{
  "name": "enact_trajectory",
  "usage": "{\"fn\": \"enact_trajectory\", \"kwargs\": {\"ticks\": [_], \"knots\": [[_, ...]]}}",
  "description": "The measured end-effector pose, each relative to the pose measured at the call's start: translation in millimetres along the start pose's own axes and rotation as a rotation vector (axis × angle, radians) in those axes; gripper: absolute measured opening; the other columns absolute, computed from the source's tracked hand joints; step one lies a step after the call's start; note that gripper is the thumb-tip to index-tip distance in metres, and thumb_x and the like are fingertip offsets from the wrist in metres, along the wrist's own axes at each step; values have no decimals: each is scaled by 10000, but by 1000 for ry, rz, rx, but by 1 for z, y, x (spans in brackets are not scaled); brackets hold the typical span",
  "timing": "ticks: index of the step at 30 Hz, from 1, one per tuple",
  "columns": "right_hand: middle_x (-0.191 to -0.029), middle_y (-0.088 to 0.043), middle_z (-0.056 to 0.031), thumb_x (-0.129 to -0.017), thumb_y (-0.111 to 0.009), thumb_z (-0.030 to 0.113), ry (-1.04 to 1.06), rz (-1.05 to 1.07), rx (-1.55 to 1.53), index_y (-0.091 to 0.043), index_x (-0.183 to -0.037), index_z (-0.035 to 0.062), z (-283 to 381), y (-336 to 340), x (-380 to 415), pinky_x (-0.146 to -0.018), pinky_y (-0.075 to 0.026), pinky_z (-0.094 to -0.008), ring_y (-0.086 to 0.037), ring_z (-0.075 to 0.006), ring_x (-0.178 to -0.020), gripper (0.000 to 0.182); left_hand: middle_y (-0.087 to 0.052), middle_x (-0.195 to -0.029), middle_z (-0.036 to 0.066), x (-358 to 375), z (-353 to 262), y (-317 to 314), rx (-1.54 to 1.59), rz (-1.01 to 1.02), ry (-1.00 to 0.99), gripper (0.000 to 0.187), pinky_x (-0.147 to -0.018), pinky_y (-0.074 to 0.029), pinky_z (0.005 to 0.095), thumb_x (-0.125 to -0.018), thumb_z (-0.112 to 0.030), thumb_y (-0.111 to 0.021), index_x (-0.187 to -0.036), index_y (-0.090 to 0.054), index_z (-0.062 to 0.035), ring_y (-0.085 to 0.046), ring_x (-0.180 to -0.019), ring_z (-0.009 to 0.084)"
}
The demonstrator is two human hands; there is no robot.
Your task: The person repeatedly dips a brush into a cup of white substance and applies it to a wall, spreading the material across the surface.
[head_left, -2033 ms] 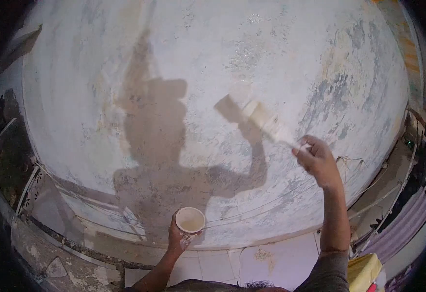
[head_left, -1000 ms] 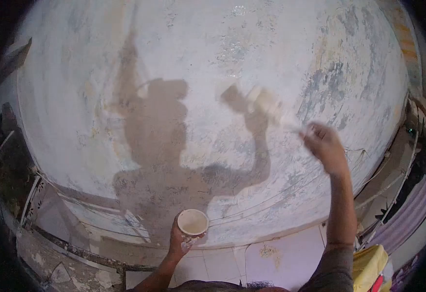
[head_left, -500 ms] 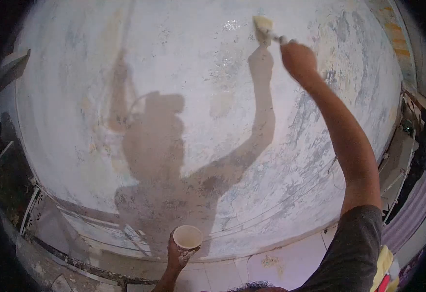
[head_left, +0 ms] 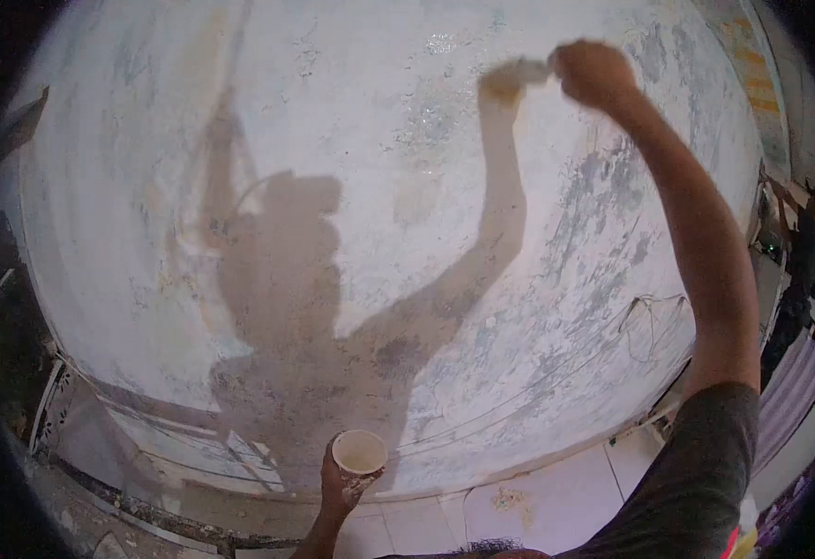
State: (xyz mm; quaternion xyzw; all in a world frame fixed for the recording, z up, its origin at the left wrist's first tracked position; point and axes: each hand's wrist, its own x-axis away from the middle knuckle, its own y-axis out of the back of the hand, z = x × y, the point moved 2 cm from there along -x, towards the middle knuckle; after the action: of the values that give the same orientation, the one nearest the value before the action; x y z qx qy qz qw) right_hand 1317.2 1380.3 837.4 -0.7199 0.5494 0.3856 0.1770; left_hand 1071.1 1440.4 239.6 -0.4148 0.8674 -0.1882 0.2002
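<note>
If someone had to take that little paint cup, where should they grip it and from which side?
Grip the cup round its side wall, coming from below or beside it. Its mouth faces up and open, apparently with paint inside, so a wrap like the left hand uses now should keep it level.

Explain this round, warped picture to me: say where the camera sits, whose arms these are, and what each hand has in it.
The camera is worn on a person's head, and its wide lens bends the view into a circle. Both arms belong to that person, who faces a patchy, worn wall. The right hand is raised high and grips a paintbrush, blurred, with its bristles at the wall. The left hand is low and holds a small pale cup, open side up, with pale contents. The dark shape on the wall is the person's shadow, arm raised. Pale floor tiles run below. At the far right edge stands another person.
</note>
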Motion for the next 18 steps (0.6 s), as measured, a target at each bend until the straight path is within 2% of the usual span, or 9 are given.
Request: {"fn": "enact_trajectory", "kwargs": {"ticks": [2, 4, 5, 7, 9, 10, 14, 17, 18], "knots": [[-808, -660, -147, -796, -549, 93, -90, -137, 36, -646, -925, 59, -23, 4, -32, -666, -535, -455, -664, -322, -767, 165, -516, -1172, 167, 1, -7, -5, -15, -33, 13, 698, -845, -526, 438, -719, -89, -771, -1277, -356, -33, -555, -1083, 287], [-806, -660, -150, -806, -541, 87, -162, -163, 31, -646, -912, 53, -25, 17, -41, -673, -537, -462, -665, -323, -769, 153, -524, -1165, 174, 1, -10, 0, -577, -20, -264, 714, -837, -524, 451, -706, -104, -786, -1276, -362, -39, -556, -1082, 284], [-810, -667, -164, -783, -546, 112, -215, -122, 62, -665, -854, 52, -21, 20, -45, -658, -532, -447, -668, -323, -769, 151, -524, -1165, 174, 1, -10, 0, -577, -26, -262, 714, -837, -524, 451, -706, -104, -786, -1276, -362, -39, -556, -1082, 284], [-813, -674, -178, -761, -550, 136, -261, -79, 90, -685, -796, 51, -8, 11, -39, -642, -527, -433, -671, -322, -769, 163, -525, -1166, 165, 2, -18, -8, 180, -128, 153, 774, -867, -511, 410, -657, -89, -819, -1270, -354, -9, -559, -1074, 283], [-766, -657, -146, -825, -531, 81, 33, -280, 67, -647, -880, 34, 20, -12, -8, -642, -553, -430, -667, -320, -729, 137, -525, -1161, 164, -5, 10, 16, -98, -82, -21, 765, -859, -516, 424, -659, -75, -813, -1269, -356, -14, -561, -1070, 283], [-760, -656, -148, -834, -525, 80, 52, -155, 47, -645, -867, 21, 37, -16, 7, -622, -557, -408, -670, -307, -716, 137, -525, -1156, 162, -6, 19, 22, -376, -28, -200, 757, -851, -521, 438, -661, -62, -806, -1268, -358, -20, -563, -1066, 282], [-734, -648, -153, -848, -525, 85, 225, 137, 50, -640, -836, -3, 90, -5, 67, -569, -555, -353, -674, -257, -681, 145, -527, -1147, 157, -7, -1, 5, -317, -49, -92, 768, -864, -516, 417, -649, -38, -804, -1271, -354, -20, -567, -1062, 273], [-727, -647, -139, -822, -544, 73, 372, 334, -48, -650, -876, 15, 109, 6, 100, -568, -543, -362, -672, -251, -680, 132, -529, -1142, 151, -9, 0, 5, -497, -6, -217, 771, -871, -515, 408, -649, -31, -803, -1274, -352, -34, -565, -1067, 270], [-755, -672, -114, -779, -587, 72, 350, 371, -104, -679, -794, 73, 112, 16, 108, -648, -552, -365, -678, -241, -715, 93, -530, -1144, 148, -6, -7, -3, -398, -15, -167, 780, -881, -508, 391, -641, -30, -809, -1273, -351, -33, -565, -1067, 268]]}}
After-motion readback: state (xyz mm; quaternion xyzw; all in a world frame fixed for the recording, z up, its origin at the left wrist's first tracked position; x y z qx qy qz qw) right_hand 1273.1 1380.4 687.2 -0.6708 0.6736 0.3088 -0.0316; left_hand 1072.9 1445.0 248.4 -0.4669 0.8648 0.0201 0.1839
